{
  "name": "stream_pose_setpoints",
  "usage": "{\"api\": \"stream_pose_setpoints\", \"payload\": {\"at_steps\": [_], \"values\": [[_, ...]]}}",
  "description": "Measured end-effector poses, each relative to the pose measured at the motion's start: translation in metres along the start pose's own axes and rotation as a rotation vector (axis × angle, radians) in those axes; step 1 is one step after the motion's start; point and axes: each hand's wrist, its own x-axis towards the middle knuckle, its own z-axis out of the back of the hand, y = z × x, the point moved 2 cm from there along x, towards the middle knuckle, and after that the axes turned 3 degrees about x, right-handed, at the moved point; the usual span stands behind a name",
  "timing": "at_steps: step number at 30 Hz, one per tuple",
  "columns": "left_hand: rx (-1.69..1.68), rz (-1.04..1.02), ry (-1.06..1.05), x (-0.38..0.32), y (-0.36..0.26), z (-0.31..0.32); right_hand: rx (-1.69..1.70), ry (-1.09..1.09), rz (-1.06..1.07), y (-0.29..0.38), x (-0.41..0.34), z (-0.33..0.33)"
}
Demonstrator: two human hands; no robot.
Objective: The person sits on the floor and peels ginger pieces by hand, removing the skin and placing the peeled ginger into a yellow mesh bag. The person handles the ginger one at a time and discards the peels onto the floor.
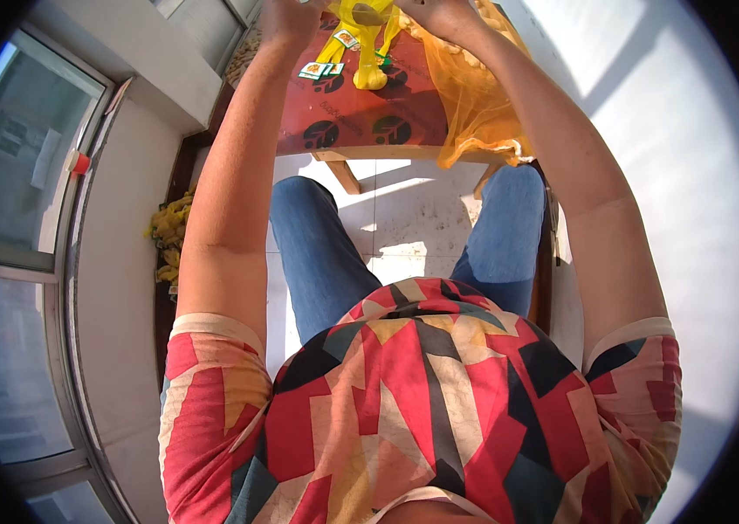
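At the top edge, my left hand (291, 25) is partly cut off by the frame, its fingers mostly out of sight. My right hand (442, 19) reaches in from the other side and is also cut off. Between them is yellow netting (368, 39), with a pale rounded lump (371, 80) at its lower end. Small printed paper tags (321, 70) hang by the netting over the red tabletop (356, 121). Under my right forearm an orange mesh sack (477, 111) drapes over the table edge, with pale tan pieces (467, 56) at its far part.
Both of my knees (307, 196) are just below the wooden table edge (402, 154). On the left, yellow-netted bundles (173, 229) lie by the wall, near a window frame (74, 288). A white wall (657, 150) stands at the right.
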Motion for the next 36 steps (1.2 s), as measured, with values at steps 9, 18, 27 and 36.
{"api": "stream_pose_setpoints", "payload": {"at_steps": [9,18,27,36], "values": [[0.195,-0.221,0.055,0.005,-0.013,-0.009,-0.215,-0.036,0.108,-0.026,0.039,0.002],[0.064,-0.063,0.022,0.051,-0.056,0.015,-0.184,-0.061,0.162,0.022,0.087,0.042],[-0.773,0.166,0.17,0.072,-0.051,0.077,0.441,0.362,-0.277,0.077,0.103,0.079],[-0.566,0.271,0.068,0.037,-0.016,0.114,0.174,0.344,0.177,0.082,0.086,0.005]]}}
